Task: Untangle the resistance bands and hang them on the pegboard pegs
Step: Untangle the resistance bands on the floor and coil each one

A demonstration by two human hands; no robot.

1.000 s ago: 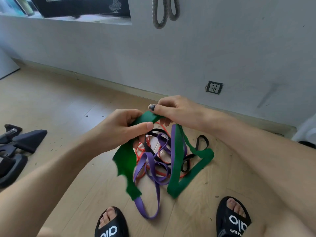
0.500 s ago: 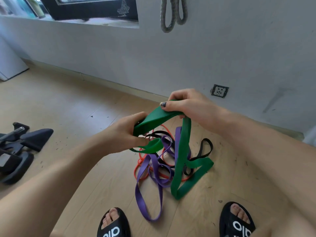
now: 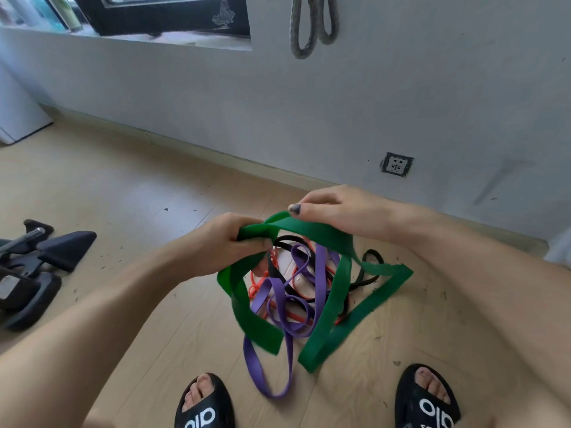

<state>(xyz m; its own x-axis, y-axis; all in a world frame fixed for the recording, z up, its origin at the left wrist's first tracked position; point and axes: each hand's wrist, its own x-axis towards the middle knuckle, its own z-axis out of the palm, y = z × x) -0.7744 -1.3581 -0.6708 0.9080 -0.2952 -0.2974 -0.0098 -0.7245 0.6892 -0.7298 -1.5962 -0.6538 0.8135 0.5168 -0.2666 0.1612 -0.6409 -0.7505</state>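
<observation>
1. Above the wooden floor [image 3: 123,193], near the base of the grey wall [image 3: 401,97], the person's two bare hands are holding a wide green band [image 3: 336,291] up in the air.
2. The left hand [image 3: 228,245] is gripping one bunched part of the green band, with its fingers curling round the strip.
3. The right hand [image 3: 336,211] is pinching the same band just beside it, with the thumb lying on top of the flat strip.
4. From both hands the green band is hanging down in broad loops, and its lowest folds are reaching the floor between the two black sandals [image 3: 204,409].
5. Under and through those loops, a purple band [image 3: 272,378], an orange band [image 3: 256,285] and a black band [image 3: 367,267] are lying in one tangled heap on the floor.
6. The purple band is trailing out of the heap toward the left sandal, ending in a long narrow loop.
7. On the wall, grey rope loops [image 3: 312,26] are hanging above the hands, well apart from them, and a wall socket [image 3: 396,164] is sitting low to the right.
8. At the left edge, dark exercise equipment [image 3: 40,261] is resting on the floor, well away from the heap.
</observation>
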